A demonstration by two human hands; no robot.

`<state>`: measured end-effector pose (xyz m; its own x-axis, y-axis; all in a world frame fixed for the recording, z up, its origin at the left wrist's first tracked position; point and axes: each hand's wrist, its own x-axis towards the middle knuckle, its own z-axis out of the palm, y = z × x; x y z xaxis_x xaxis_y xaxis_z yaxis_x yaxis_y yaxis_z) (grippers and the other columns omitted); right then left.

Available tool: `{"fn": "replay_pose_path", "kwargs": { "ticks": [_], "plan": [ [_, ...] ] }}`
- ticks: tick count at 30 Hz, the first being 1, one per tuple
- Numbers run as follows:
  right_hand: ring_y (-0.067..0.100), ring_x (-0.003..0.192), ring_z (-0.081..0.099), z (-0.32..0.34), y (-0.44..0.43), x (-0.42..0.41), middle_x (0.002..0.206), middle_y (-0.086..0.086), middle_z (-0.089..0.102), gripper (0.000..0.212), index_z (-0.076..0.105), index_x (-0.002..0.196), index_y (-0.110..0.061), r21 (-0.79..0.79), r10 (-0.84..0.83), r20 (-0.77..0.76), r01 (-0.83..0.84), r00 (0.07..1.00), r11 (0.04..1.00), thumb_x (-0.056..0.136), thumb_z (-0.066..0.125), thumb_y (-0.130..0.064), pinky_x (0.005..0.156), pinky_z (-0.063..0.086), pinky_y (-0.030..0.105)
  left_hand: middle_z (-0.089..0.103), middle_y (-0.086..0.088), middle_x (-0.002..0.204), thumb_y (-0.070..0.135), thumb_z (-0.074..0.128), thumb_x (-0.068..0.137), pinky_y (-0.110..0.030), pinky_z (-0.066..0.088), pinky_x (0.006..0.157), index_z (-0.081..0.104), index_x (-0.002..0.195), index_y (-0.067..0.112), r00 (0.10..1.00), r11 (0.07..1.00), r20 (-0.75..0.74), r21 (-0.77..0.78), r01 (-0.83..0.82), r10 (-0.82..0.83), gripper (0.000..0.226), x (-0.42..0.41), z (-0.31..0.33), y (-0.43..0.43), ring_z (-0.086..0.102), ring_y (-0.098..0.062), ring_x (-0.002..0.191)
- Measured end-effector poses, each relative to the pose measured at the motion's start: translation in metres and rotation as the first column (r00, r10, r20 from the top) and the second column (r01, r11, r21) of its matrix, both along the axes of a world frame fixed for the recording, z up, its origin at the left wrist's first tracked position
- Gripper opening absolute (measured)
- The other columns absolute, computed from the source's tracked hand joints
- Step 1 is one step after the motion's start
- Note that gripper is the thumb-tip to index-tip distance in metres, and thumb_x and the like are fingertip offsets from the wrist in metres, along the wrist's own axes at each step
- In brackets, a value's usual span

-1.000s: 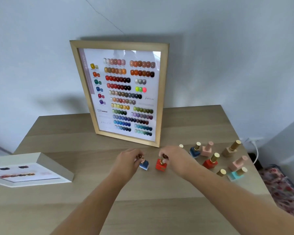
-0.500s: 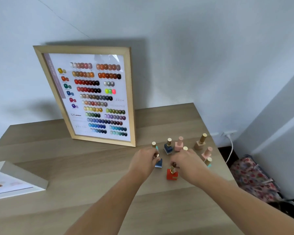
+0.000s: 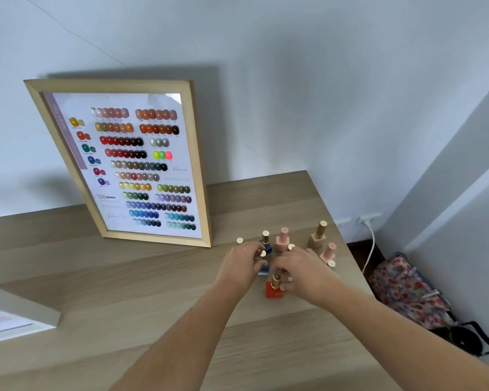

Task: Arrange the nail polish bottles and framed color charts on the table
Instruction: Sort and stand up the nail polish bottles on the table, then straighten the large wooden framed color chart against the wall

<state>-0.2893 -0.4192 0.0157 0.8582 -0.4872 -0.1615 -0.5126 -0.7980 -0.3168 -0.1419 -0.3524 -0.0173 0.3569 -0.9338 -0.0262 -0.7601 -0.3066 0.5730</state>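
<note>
Chart (image 3: 130,165) up against wall, bottles clustered right of it, unsorted; my left hand (image 3: 242,265) pinches blue bottle (image 3: 263,263), right hand (image 3: 302,273) grips red bottle (image 3: 274,287); white frame (image 3: 20,317) left of chart unplaced.

Light wood-grain table (image 3: 153,292); pale wooden frame (image 3: 201,165) enclosing a white chart with rows of multicoloured swatches; red bottle (image 3: 271,292) with gold cap; pink bottle (image 3: 282,240) with pink cap; beige bottle (image 3: 316,239) with gold cap; floral pink bag (image 3: 404,292); pale grey-blue wall (image 3: 294,80).
</note>
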Motion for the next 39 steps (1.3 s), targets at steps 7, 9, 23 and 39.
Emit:
{"fn": "replay_pose_path", "kwargs": {
  "ticks": [7, 9, 23, 39],
  "plan": [
    [0.019, 0.103, 0.055, 0.021, -0.01, -0.006, 0.109, -0.004, 0.062, 0.025, 0.063, 0.098, -0.032, 0.064, -0.071, 0.006, 0.071, 0.997, 0.995, 0.078, 0.066, -0.018, 0.091, 0.04, 0.033, 0.067, 0.002, 0.099, 0.017, 0.061, 0.085, -0.033, 0.05, 0.084, 0.058, 0.11, 0.024, 0.999, 0.999, 0.019, -0.024, -0.042, 0.042, 0.026, 0.009, 0.007, 0.014, 0.061, -0.015, 0.092],
    [0.018, 0.105, 0.054, 0.027, -0.011, -0.007, 0.112, -0.005, 0.059, 0.028, 0.061, 0.102, -0.036, 0.069, -0.087, 0.002, 0.086, 0.996, 0.994, 0.079, 0.066, -0.021, 0.086, 0.037, 0.03, 0.068, 0.003, 0.101, 0.019, 0.061, 0.086, -0.03, 0.05, 0.083, 0.058, 0.11, 0.025, 0.997, 0.997, 0.034, -0.042, -0.068, 0.069, 0.026, 0.013, 0.012, 0.021, 0.061, -0.013, 0.092],
    [0.006, 0.094, 0.054, 0.059, 0.011, 0.06, 0.103, -0.013, 0.062, 0.019, 0.062, 0.103, -0.032, 0.18, -0.01, 0.165, -0.02, 0.986, 0.983, 0.084, 0.062, -0.027, 0.089, 0.048, 0.034, 0.062, 0.007, 0.092, 0.02, 0.062, 0.083, -0.024, 0.048, 0.079, 0.062, 0.102, 0.024, 0.934, 0.934, 0.079, -0.122, -0.337, 0.347, 0.02, 0.073, 0.06, 0.11, 0.059, -0.01, 0.087],
    [0.02, 0.115, 0.053, 0.057, 0.016, 0.188, 0.13, 0.006, 0.057, 0.054, 0.046, 0.13, -0.014, 0.447, -0.554, 0.419, 0.368, 0.72, 0.816, 0.082, 0.069, -0.024, 0.096, 0.043, 0.035, 0.041, -0.005, 0.14, 0.032, 0.067, 0.081, -0.034, 0.038, 0.103, 0.034, 0.136, 0.021, 0.859, 0.846, -0.03, -0.156, -0.509, 0.511, 0.065, 0.254, 0.068, 0.138, 0.042, -0.022, 0.128]
  ]
}}
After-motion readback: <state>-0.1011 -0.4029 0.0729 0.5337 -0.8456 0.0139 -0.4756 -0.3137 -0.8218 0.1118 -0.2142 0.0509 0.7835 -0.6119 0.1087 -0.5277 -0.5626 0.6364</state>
